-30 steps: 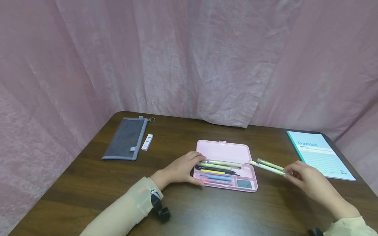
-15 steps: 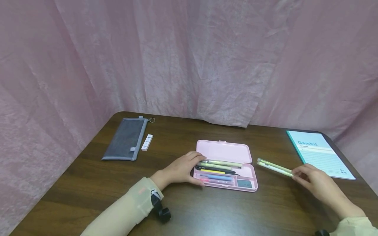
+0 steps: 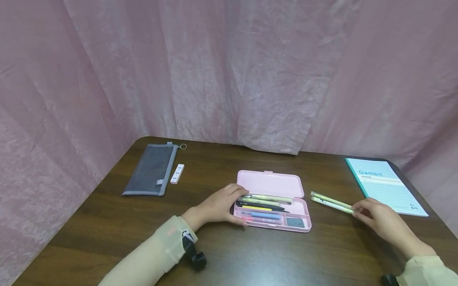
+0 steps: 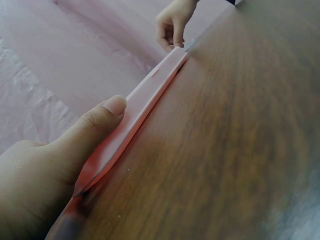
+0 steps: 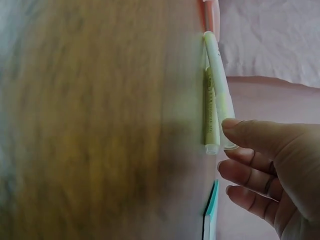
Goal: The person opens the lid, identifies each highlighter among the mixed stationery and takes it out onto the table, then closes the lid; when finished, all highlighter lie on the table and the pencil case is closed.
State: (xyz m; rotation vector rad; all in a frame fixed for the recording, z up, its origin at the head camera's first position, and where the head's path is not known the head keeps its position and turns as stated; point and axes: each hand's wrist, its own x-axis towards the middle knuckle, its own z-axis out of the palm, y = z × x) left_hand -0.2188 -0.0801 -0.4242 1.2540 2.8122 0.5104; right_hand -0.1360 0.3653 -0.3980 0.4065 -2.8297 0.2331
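Observation:
A pink pencil case (image 3: 270, 185) lies unfolded on the table, lid toward the back. My left hand (image 3: 218, 203) grips its left end, with the thumb on the front wall in the left wrist view. Several pens, including a black-and-yellow one (image 3: 260, 207), lie in the case beside a grey-blue block (image 3: 295, 222) in the small right compartment. To the right of the case, my right hand (image 3: 384, 222) pinches the end of a white-and-green pen (image 5: 220, 82) between thumb and index finger. Close alongside it, a light green pen (image 5: 211, 117) lies on the table.
At the left lie a grey mesh zip pouch (image 3: 148, 171) and a small white block with dark marks (image 3: 177, 174). A notebook with a teal spine (image 3: 388, 186) lies at the right, just beyond my right hand. Pink curtains (image 3: 229, 79) hang behind the table.
My right hand has moved right with the white-and-green pen, from the case's edge to beside the light green pen. The left hand keeps its place on the case.

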